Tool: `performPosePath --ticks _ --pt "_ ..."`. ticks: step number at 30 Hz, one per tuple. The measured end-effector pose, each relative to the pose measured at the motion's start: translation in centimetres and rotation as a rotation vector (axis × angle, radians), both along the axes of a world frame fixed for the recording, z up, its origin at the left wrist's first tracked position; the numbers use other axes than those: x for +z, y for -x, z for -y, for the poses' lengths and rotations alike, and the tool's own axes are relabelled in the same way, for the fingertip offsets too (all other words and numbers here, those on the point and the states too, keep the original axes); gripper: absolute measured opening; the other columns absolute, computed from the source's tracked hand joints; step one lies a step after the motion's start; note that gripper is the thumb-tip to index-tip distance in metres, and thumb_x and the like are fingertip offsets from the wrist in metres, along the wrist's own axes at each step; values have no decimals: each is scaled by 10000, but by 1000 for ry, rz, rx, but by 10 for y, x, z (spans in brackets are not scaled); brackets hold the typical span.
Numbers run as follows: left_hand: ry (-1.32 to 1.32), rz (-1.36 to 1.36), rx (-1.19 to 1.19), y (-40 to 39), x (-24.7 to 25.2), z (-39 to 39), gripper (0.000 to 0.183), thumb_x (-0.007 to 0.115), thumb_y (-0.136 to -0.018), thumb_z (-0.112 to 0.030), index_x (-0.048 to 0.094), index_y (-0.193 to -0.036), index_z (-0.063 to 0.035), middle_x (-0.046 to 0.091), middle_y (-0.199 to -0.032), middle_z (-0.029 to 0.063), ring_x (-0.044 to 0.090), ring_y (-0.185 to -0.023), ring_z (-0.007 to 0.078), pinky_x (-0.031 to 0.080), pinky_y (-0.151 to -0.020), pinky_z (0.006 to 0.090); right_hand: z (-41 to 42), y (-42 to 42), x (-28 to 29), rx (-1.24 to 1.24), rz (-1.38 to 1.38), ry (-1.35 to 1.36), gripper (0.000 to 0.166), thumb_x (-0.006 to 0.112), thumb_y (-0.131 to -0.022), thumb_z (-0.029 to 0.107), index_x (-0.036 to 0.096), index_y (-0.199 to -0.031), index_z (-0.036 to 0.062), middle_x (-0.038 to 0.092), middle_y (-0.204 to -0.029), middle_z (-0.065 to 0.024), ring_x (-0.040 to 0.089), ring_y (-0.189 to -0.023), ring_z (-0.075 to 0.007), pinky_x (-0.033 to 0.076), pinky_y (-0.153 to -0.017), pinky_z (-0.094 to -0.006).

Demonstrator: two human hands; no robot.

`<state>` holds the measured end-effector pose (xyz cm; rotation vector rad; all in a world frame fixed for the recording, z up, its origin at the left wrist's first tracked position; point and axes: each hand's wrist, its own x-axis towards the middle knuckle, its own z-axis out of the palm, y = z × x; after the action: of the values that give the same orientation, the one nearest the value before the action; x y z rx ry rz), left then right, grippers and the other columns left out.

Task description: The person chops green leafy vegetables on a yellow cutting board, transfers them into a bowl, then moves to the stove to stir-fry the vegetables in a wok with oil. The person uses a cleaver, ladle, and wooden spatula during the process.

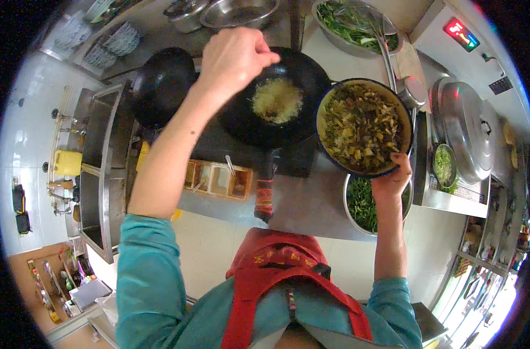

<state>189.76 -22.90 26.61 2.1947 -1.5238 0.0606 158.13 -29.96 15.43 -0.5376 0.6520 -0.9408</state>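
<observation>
My left hand (236, 56) is over the far left part of a black wok (310, 83), thumb and fingers pinched together. I see nothing between the fingertips, though the inside of the hand is hidden. Foamy yellowish oil with some brown bits (277, 102) bubbles in the wok's bottom. With my right hand (391, 179) I grip the near rim of a dark-edged bowl (320, 139), tilted slightly at the wok's right side. Chopped brownish-green vegetables (363, 126) fill it. Below the bowl, a metal basin (348, 205) of chopped greens (361, 209) is partly covered by my right hand and wrist.
The wok's wrapped handle (264, 196) points towards me beside a divided seasoning box (219, 181) with spoons. Another black wok (164, 83) stands left. Behind are a bowl of leafy greens (334, 26) and a ladle (386, 56). A large lidded pot (465, 131) stands right.
</observation>
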Motion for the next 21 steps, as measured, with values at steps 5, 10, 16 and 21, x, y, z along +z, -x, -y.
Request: performPosePath --ticks 5,10,16,21 --pt "22 159 -32 -53 -113 -21 106 621 -738 -147 682 -788 -77 653 -779 136 632 -793 288 501 -720 400 -12 -45 0 91 42 -54 456 525 -696 200 534 -1137 81 553 -1149 -71 524 -1064 -266 431 -901 -447" --pt "18 -91 142 -35 -100 -41 121 591 -759 -159 689 -810 -109 657 -804 130 628 -788 320 498 -698 419 -24 -68 9 53 71 -52 425 532 -684 214 540 -1080 60 585 -1058 -89 550 -996 -281 451 -859 -430" --pt "238 -367 36 -7 -138 -95 77 635 -754 -140 674 -802 -94 589 -755 121 595 -701 277 478 -648 364 4 -87 -22 122 3 -38 455 527 -674 231 529 -1105 84 566 -1089 -95 538 -1025 -315 466 -808 -543" --pt "117 -381 20 -5 -156 -107 188 593 -712 9 654 -874 -64 612 -786 122 601 -719 270 496 -664 319 -1 -97 -25 88 -35 10 584 500 -666 249 465 -1229 97 516 -1195 -127 512 -1087 -347 507 -704 -546"
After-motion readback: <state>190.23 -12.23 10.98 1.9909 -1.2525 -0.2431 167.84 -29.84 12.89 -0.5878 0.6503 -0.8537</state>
